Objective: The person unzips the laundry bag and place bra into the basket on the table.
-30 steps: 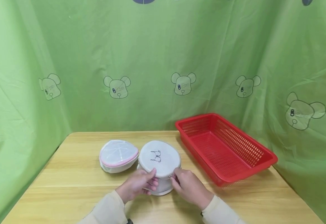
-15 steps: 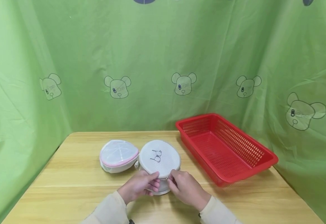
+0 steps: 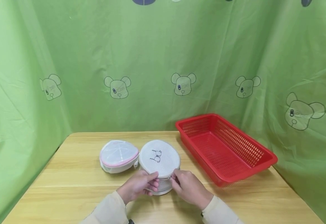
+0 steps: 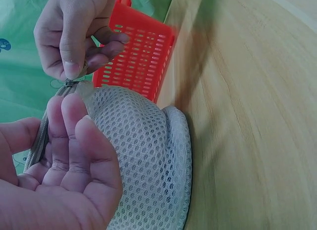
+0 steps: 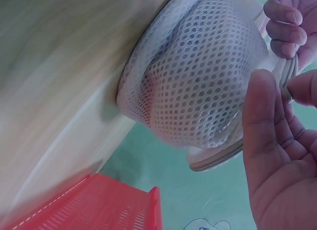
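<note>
A white mesh laundry bag (image 3: 163, 157) stands upright on the table, its round lid embroidered with a small bra outline. My left hand (image 3: 139, 184) pinches the front rim between thumb and fingers; in the left wrist view the zipper (image 4: 39, 136) runs between them. Just to the right, my right hand (image 3: 190, 188) pinches the zipper pull (image 5: 286, 94) at the lid's edge. Both hands are close together at the front of the bag. Whatever is inside the bag cannot be made out.
Left of it lies a second white bag (image 3: 119, 152) with a pink zipper, close beside the first. A red plastic basket (image 3: 199, 155) stands on the right side of the wooden table (image 3: 76, 174). A green curtain (image 3: 151, 56) hangs around the back and sides.
My right hand shifted a little left along the front rim with the zipper pull, then back right. The lid has turned slightly. My left hand stays at the rim.
</note>
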The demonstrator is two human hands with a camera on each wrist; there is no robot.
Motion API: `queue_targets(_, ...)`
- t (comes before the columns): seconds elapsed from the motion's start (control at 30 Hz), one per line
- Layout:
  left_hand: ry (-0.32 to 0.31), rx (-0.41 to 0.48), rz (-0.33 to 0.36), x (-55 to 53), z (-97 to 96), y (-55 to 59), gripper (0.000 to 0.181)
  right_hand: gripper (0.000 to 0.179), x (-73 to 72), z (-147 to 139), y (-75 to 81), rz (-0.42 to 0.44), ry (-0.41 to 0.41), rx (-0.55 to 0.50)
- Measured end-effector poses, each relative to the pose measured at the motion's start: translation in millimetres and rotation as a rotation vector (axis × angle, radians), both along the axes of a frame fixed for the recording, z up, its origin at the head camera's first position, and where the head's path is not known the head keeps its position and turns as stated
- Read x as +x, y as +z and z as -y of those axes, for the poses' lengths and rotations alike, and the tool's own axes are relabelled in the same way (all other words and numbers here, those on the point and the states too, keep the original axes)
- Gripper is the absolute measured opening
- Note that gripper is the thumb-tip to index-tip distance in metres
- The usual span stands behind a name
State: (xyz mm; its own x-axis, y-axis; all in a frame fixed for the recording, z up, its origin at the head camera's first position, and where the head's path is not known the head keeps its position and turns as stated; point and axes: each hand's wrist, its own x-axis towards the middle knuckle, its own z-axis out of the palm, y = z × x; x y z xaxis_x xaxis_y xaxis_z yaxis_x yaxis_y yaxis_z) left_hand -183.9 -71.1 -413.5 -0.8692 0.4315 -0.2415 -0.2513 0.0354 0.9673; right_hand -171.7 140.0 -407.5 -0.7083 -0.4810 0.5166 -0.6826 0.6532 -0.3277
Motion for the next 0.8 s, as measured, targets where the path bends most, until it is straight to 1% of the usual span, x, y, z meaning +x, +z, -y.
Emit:
queue_targets(0.23, -0.007, 0.005, 0.002, 1.2, -0.2, -0.6, 0.031, 0.015, -2.2, -3, -1.5, -0.016, 0.003, -0.004)
queue_targets(0.5, -0.014, -0.003, -0.004, 0.9, 0.5, -0.5, 0.030, 0.016, -6.0, -9, -4.1, 0.027, -0.033, 0.012)
queue_targets(0.8, -0.017, 0.000, -0.002, -0.1, 1.7, -1.4, 0.028, 0.017, -8.8, -16, -3.8, 0.043, -0.051, 0.010)
